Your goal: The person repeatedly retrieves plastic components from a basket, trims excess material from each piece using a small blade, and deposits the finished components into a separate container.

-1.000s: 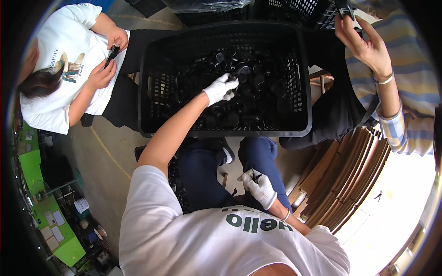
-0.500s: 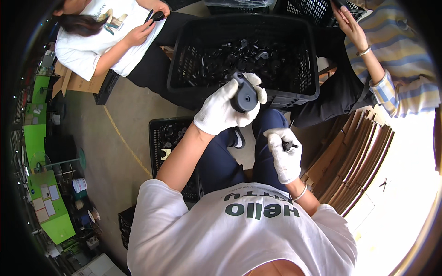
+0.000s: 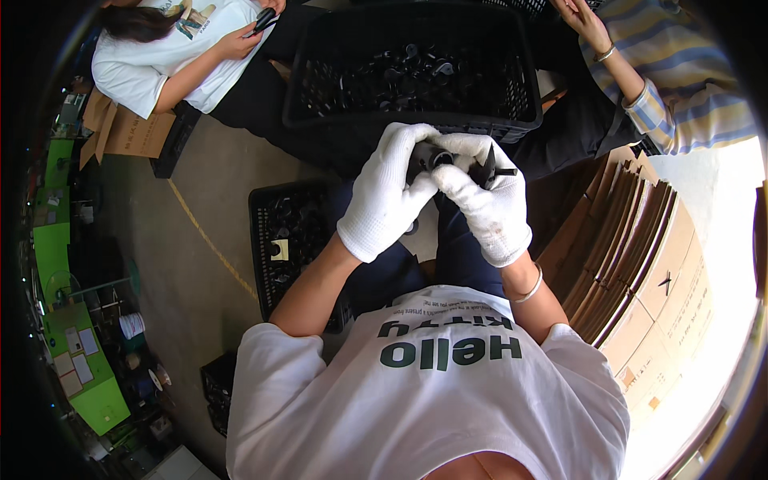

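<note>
Black plastic part (image 3: 424,155) sits between the two gloved hands, a little above and right of the middle of the frame, much of it hidden by fingers. Left hand (image 3: 386,188) grips its left side, fingers curled close around it. Right hand (image 3: 486,196) meets it from the right, thumb near the part's round opening; a small dark tool (image 3: 506,172) pokes out from its curled fingers, its shape mostly covered.

Just above the hands stands a large black crate (image 3: 344,126), with many dark pieces (image 3: 412,76) inside. Left of centre, a smaller black crate (image 3: 257,240) holds more, along with a pale yellow piece (image 3: 279,250). At upper left, a co-worker's hand (image 3: 238,43) holds a black item (image 3: 265,19). Flattened cardboard (image 3: 632,240) leans in a stack at right.
</note>
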Demonstrator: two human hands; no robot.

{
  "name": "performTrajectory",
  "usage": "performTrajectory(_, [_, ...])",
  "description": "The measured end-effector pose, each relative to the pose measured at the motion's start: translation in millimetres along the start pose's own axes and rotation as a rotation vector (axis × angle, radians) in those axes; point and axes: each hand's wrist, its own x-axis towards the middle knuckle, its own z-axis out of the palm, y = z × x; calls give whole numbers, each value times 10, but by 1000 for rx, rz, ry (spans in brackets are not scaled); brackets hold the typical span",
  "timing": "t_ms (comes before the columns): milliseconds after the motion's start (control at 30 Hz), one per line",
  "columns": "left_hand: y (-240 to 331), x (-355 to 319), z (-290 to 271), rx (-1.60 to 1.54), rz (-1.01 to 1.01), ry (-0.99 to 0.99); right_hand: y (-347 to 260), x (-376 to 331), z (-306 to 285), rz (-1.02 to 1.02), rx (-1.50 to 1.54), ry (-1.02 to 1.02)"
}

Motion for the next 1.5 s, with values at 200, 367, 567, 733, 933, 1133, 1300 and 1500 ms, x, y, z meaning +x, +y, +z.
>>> performTrajectory(200, [93, -56, 32, 305, 63, 48, -63, 3, -49, 176, 139, -62])
performTrajectory(367, [60, -68, 42, 267, 10, 28, -23, 22, -129, 303, 271, -119])
performTrajectory(567, [128, -47, 1, 55, -106, 24, 101, 27, -102, 72, -65, 22])
performTrajectory(733, [253, -133, -108, -542, -426, -97, 25, 48, -268, 290, 154, -16])
performTrajectory(933, [382, -79, -212, -579, -526, -134, 52, 39, -251, 268, 246, -20])
performTrajectory(1133, [316, -87, -216, -603, -492, -105, 72, 63, -247, 275, 253, -12])
performTrajectory(1300, [293, -18, -197, -675, -535, -103, 75, 89, -240, 271, 219, 16])
performTrajectory(1500, [62, -32, 110, -686, -406, -88, 9, 50, -100, 154, 138, -30])
